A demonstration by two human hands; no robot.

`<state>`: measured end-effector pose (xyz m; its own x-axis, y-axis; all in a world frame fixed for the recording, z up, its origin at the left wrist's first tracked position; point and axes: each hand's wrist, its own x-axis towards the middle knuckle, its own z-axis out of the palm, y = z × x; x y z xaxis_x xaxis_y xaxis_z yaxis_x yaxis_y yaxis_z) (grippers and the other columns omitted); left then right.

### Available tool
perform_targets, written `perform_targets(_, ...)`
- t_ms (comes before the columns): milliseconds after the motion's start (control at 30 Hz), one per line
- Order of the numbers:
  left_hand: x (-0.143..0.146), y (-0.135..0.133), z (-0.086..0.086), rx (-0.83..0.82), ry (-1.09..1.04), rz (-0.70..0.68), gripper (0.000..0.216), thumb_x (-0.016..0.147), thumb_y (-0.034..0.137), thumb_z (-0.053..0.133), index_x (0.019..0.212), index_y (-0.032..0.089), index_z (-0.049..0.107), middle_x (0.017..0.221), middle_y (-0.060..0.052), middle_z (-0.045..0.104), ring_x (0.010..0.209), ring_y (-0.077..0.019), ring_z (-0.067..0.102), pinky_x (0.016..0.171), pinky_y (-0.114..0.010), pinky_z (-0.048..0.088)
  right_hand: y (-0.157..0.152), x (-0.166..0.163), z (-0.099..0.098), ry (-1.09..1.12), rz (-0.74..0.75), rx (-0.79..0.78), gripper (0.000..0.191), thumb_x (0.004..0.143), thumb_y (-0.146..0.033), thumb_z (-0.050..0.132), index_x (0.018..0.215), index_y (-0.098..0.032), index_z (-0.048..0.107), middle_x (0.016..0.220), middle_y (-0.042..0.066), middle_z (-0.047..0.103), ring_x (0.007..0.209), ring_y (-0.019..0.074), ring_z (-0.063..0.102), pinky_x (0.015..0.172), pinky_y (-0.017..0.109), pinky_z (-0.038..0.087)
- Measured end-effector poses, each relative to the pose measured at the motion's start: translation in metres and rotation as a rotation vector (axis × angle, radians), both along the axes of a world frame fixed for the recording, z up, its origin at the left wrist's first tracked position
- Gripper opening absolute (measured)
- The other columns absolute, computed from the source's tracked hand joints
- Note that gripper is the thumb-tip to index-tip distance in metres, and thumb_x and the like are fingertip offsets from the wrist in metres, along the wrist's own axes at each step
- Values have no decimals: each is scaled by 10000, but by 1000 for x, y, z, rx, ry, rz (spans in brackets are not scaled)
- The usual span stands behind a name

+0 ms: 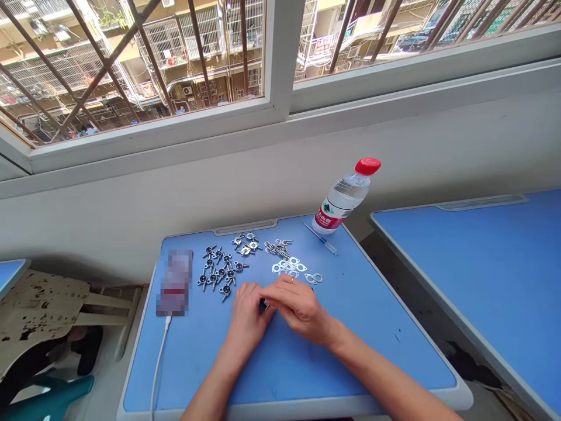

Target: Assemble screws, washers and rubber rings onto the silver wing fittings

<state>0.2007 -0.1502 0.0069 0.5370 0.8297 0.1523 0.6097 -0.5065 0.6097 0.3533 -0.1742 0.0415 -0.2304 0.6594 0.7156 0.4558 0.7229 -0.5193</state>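
My left hand [246,316] and my right hand [297,305] meet over the middle of a blue desk [350,351], fingers pinched together on a small dark part [264,304] that is mostly hidden between them. A ring shows on my right hand. Just beyond my hands lie several small metal parts with dark round centres [218,269], a cluster of shiny pieces [246,242], a heap of small pins [278,248] and flat silver plates [291,266].
A water bottle with a red cap [346,196] stands at the desk's far right, a thin clear tool [322,238] beside it. A phone [174,282] with a white cable [158,362] lies at left. Another blue desk [491,263] stands to the right, a worn chair [39,310] at left.
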Motion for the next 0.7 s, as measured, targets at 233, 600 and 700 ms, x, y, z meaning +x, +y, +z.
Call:
perform_targets(233, -1, 0, -1, -8, -4, 2, 122, 857, 159, 585, 750, 207, 552, 772, -18, 584, 774, -206, 531, 679, -314, 435, -1, -4, -11, -29, -126, 20, 187, 978, -172, 467, 1059, -195, 634, 679, 16, 627, 588, 155, 538, 560, 278, 454)
perform_targets(600, 0, 0, 2, -20, 15, -7, 112, 845, 146, 635, 777, 196, 561, 799, -20, 595, 800, -213, 536, 704, -320, 441, 1, 1, -2, 45, -31, -1, 194, 971, -124, 465, 1029, -192, 637, 728, 24, 689, 605, 156, 573, 609, 317, 476)
perform_targets(700, 0, 0, 3, -13, 20, -7, 111, 850, 133, 621, 786, 196, 556, 800, -19, 595, 798, -211, 533, 705, -317, 440, 0, -1, -7, 55, -111, -11, 121, 961, -179, 533, 904, -190, 639, 648, 9, 648, 553, 151, 520, 569, 309, 442)
